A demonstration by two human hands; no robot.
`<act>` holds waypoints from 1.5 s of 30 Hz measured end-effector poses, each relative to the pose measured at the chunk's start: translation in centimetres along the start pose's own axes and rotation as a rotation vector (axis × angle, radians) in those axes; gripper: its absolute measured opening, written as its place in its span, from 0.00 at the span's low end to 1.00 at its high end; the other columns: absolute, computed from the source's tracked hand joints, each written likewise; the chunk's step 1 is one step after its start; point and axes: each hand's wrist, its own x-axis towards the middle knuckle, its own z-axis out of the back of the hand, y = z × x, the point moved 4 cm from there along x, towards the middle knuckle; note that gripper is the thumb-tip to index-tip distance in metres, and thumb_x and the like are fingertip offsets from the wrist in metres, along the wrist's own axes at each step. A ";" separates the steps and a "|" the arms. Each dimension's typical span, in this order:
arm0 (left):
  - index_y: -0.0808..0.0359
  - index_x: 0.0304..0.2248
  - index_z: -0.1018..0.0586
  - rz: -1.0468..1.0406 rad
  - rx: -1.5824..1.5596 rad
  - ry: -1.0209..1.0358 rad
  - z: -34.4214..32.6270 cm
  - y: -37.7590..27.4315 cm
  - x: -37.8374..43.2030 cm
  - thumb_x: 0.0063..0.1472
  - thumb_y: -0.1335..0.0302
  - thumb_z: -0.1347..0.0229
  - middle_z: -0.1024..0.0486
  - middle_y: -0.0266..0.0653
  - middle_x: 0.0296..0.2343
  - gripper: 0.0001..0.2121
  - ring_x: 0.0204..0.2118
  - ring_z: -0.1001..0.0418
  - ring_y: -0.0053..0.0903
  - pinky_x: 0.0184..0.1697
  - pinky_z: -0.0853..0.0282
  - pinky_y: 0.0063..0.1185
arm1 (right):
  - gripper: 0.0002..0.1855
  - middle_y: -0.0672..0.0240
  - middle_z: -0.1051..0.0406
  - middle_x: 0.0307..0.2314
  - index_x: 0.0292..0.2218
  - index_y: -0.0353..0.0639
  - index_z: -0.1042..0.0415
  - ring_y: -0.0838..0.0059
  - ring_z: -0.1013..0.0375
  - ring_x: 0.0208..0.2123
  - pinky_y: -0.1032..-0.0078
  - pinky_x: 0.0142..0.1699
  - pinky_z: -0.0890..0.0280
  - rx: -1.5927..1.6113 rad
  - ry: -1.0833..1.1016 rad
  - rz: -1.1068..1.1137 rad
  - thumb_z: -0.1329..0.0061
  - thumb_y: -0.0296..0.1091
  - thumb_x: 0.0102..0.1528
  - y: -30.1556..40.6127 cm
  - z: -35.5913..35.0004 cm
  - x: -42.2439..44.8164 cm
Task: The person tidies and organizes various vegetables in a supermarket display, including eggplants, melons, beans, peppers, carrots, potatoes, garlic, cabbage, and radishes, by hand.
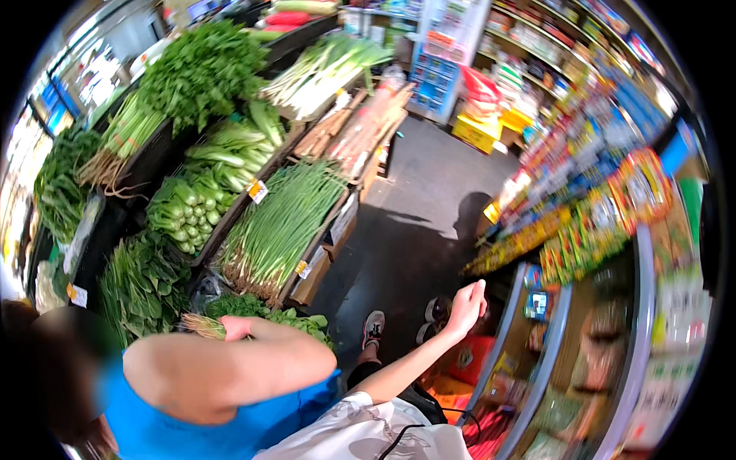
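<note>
My left hand [470,300] is raised over the aisle at centre right, fingers curled closed, with nothing visible in it. It is nearest to the hanging yellow and green snack packets [581,238], apart from them. My right hand is out of view. On the left, a person in a blue sleeveless top [230,431] has a hand on a bunch of thin-stemmed greens [204,325]. Beyond that hand, green onions [287,215] fill a crate, with bok choy [187,215] and dark leafy greens [146,287] to their left.
Produce crates with price tags [257,191] line the left side. A shelf unit with blue-grey edges [555,351] and packaged goods stands close on the right. Red and orange packages [468,359] lie low beside it. The grey floor [425,155] runs between, with a yellow box [476,133] farther ahead.
</note>
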 end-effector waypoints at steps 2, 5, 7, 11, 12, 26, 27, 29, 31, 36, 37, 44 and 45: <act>0.62 0.14 0.35 -0.038 0.024 -0.132 2.8 0.1 4.6 0.65 0.57 0.56 0.36 0.29 0.09 0.24 0.13 0.38 0.14 0.16 0.46 0.18 | 0.09 0.70 0.32 0.18 0.29 0.38 0.27 0.78 0.33 0.18 0.78 0.21 0.38 -0.050 0.000 -0.005 0.54 0.34 0.53 4.8 0.9 3.8; 0.59 0.12 0.36 0.005 -0.274 -0.446 7.8 0.6 11.4 0.64 0.57 0.52 0.38 0.28 0.09 0.24 0.12 0.40 0.13 0.15 0.46 0.17 | 0.09 0.70 0.32 0.17 0.29 0.38 0.27 0.78 0.33 0.18 0.78 0.21 0.39 -0.104 0.008 0.016 0.54 0.34 0.53 13.1 2.7 8.5; 0.58 0.14 0.37 0.151 -0.469 -0.657 13.4 2.8 15.8 0.62 0.57 0.50 0.38 0.28 0.10 0.22 0.12 0.40 0.15 0.14 0.45 0.18 | 0.09 0.69 0.32 0.17 0.29 0.39 0.27 0.78 0.33 0.17 0.78 0.21 0.39 -0.135 0.027 0.052 0.54 0.35 0.52 18.7 3.2 11.8; 0.60 0.13 0.39 0.272 -0.998 -1.081 23.5 5.5 19.9 0.61 0.55 0.49 0.38 0.32 0.10 0.24 0.10 0.42 0.19 0.12 0.46 0.17 | 0.09 0.69 0.32 0.17 0.28 0.39 0.27 0.77 0.33 0.17 0.78 0.20 0.39 -0.159 0.038 0.110 0.54 0.35 0.52 27.9 4.0 17.2; 0.60 0.14 0.37 0.235 -0.848 -1.142 25.3 5.5 20.1 0.60 0.54 0.48 0.37 0.33 0.11 0.24 0.10 0.41 0.20 0.12 0.45 0.17 | 0.09 0.69 0.32 0.17 0.28 0.39 0.27 0.77 0.33 0.17 0.78 0.20 0.39 -0.147 0.036 0.106 0.54 0.35 0.52 29.1 4.3 18.6; 0.72 0.28 0.26 0.532 0.149 -1.552 32.2 17.2 -2.7 0.60 0.68 0.51 0.26 0.43 0.18 0.13 0.16 0.28 0.27 0.17 0.35 0.25 | 0.09 0.68 0.32 0.16 0.27 0.40 0.28 0.76 0.33 0.15 0.78 0.19 0.39 -0.475 0.409 -0.145 0.53 0.37 0.51 38.2 8.3 39.2; 0.70 0.24 0.27 0.496 0.018 -1.510 30.4 17.0 -1.2 0.59 0.69 0.51 0.28 0.40 0.16 0.11 0.15 0.30 0.24 0.15 0.38 0.23 | 0.09 0.68 0.32 0.16 0.27 0.41 0.28 0.76 0.33 0.15 0.78 0.19 0.39 -0.484 0.419 -0.117 0.53 0.37 0.51 40.1 8.8 42.2; 0.70 0.24 0.26 0.651 0.169 -1.307 27.2 15.6 3.3 0.56 0.72 0.49 0.27 0.41 0.17 0.09 0.15 0.30 0.24 0.16 0.37 0.22 | 0.09 0.68 0.32 0.16 0.27 0.41 0.28 0.76 0.33 0.15 0.78 0.18 0.40 -0.472 0.399 -0.012 0.53 0.37 0.51 45.3 9.4 48.4; 0.69 0.25 0.25 0.608 0.250 -1.307 26.5 16.1 5.0 0.55 0.71 0.47 0.27 0.41 0.17 0.08 0.17 0.30 0.25 0.17 0.36 0.20 | 0.11 0.64 0.28 0.19 0.29 0.38 0.28 0.78 0.31 0.16 0.79 0.18 0.39 -0.304 0.328 0.231 0.54 0.37 0.53 53.2 5.8 51.9; 0.68 0.27 0.25 0.329 -0.045 -1.275 28.2 12.9 16.5 0.57 0.69 0.49 0.27 0.36 0.18 0.09 0.16 0.31 0.20 0.16 0.39 0.17 | 0.13 0.66 0.26 0.25 0.39 0.38 0.29 0.80 0.29 0.23 0.84 0.26 0.37 -0.466 0.290 0.390 0.56 0.38 0.57 72.3 -4.8 55.1; 0.68 0.28 0.25 0.280 -0.032 -1.213 29.5 11.5 18.0 0.59 0.68 0.49 0.27 0.35 0.19 0.10 0.16 0.32 0.18 0.15 0.40 0.17 | 0.13 0.65 0.26 0.27 0.40 0.38 0.29 0.79 0.28 0.26 0.82 0.29 0.36 -0.497 0.365 0.407 0.57 0.38 0.58 74.9 -8.0 54.5; 0.69 0.39 0.24 -0.284 0.241 -1.131 33.4 -17.7 38.2 0.63 0.65 0.49 0.27 0.32 0.23 0.14 0.22 0.33 0.15 0.26 0.38 0.15 | 0.15 0.65 0.25 0.30 0.43 0.38 0.30 0.77 0.27 0.31 0.81 0.36 0.35 -0.582 0.711 0.511 0.59 0.36 0.59 85.2 -22.2 54.7; 0.70 0.40 0.24 -0.330 0.375 -1.111 34.8 -20.8 40.8 0.62 0.65 0.49 0.26 0.34 0.24 0.14 0.24 0.32 0.17 0.28 0.37 0.15 | 0.15 0.65 0.26 0.30 0.44 0.37 0.30 0.77 0.27 0.31 0.81 0.37 0.35 -0.661 0.780 0.517 0.59 0.36 0.59 86.3 -23.7 54.3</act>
